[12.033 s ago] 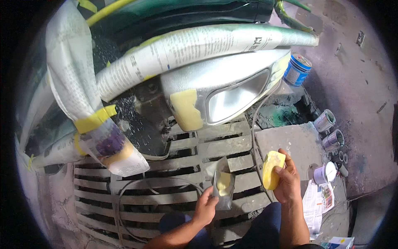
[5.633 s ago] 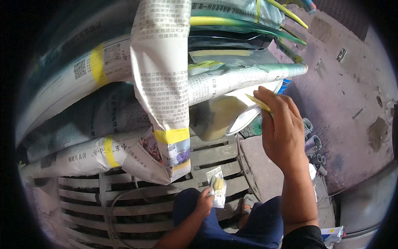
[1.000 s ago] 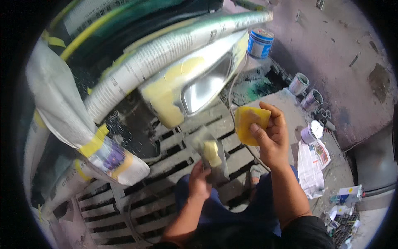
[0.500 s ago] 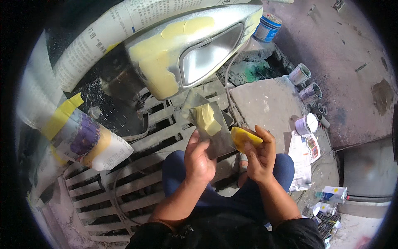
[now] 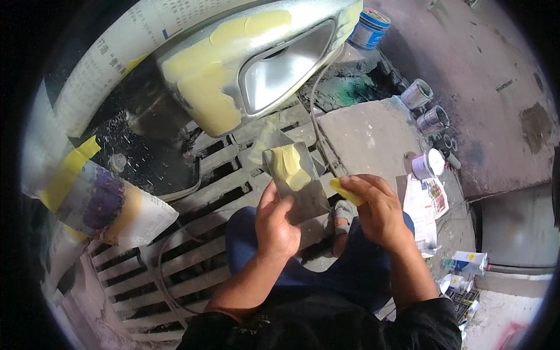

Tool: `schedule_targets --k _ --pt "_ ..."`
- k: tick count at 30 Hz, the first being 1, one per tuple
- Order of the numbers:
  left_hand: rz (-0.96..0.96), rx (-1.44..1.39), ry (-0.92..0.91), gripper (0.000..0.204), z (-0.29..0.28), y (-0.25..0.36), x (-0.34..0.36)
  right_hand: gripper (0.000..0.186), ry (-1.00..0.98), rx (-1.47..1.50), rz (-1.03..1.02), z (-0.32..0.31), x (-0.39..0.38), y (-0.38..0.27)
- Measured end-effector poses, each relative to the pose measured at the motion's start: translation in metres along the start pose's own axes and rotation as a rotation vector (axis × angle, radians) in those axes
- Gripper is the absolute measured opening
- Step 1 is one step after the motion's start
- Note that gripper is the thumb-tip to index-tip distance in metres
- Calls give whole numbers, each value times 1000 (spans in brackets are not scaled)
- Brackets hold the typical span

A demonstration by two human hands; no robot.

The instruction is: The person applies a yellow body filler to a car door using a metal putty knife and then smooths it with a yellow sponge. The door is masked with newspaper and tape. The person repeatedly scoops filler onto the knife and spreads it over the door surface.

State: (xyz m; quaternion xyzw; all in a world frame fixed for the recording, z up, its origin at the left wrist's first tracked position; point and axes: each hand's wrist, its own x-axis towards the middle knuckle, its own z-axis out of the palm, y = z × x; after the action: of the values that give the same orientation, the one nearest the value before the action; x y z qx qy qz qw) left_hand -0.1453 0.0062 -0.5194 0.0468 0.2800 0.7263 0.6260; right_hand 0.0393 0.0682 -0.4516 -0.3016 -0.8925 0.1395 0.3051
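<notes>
My left hand (image 5: 278,230) grips the near end of a flat grey mixing board (image 5: 310,201). A thick dollop of pale yellow putty (image 5: 290,167) sits on the board's far half. Just behind it juts out another flat sheet (image 5: 271,137) with a thin yellowish smear. In my right hand (image 5: 378,211), fingers closed over it, is a yellow putty spreader (image 5: 345,192), held apart from the board's right side. Beyond both hands stands a silver-grey vehicle body panel (image 5: 192,55) with a framed opening and broad patches of yellow filler (image 5: 204,96).
Newspaper masking (image 5: 111,64) wraps the vehicle above and left of the panel. Slatted floor grating (image 5: 198,256) with gaps lies below. A blue can (image 5: 368,29), several smaller cans (image 5: 433,120) and paper sheets (image 5: 421,213) stand or lie to the right. A hose (image 5: 317,111) runs across.
My right hand has turned palm down and moved slightly right, drawing the spreader away from the board. The panel appears a little further left and higher. My left hand keeps its grip.
</notes>
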Motion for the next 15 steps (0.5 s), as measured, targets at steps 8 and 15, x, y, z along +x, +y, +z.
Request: schedule_targets --k 8,15 --pt "-24 72 32 44 1 -10 -3 44 -337 -175 -154 -12 5 -14" --pt "80 177 -32 46 -14 -10 -1 41 -212 389 292 -19 -16 7"
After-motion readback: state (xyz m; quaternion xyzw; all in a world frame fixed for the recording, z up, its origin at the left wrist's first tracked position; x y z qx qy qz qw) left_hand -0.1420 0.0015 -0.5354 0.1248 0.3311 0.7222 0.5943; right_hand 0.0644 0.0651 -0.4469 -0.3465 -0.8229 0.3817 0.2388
